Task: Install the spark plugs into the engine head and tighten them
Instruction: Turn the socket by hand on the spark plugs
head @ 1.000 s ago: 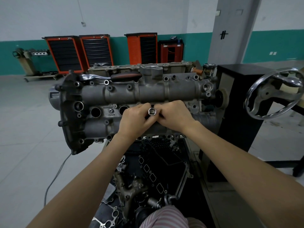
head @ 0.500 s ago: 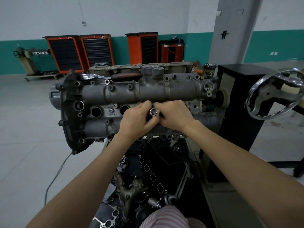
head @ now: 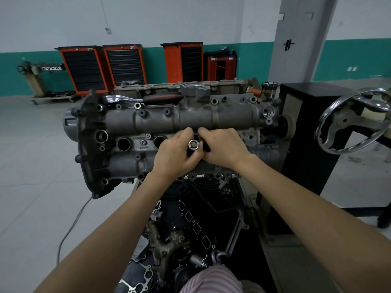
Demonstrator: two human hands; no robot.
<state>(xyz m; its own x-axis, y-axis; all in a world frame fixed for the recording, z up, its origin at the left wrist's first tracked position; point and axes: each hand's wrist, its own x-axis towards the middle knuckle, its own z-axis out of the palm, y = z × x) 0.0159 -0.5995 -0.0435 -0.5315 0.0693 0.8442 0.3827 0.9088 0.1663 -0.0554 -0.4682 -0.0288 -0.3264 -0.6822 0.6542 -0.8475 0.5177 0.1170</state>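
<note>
The left hand [head: 175, 153] curls its grip around the socket [head: 193, 144], and the right hand [head: 224, 146] pinches it from the other side. Since a second ago the socket has risen slightly over its well in the engine head [head: 211, 119], so the plug is probably being hand-threaded; the ratchet [head: 143, 99] lies unused on top.

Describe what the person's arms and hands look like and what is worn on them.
Both forearms are bare up to the frame edge, with no sleeves visible. The left hand and right hand wear no gloves; no rings, watch or wristband show. Pink-and-white striped fabric appears at the bottom edge.
</note>
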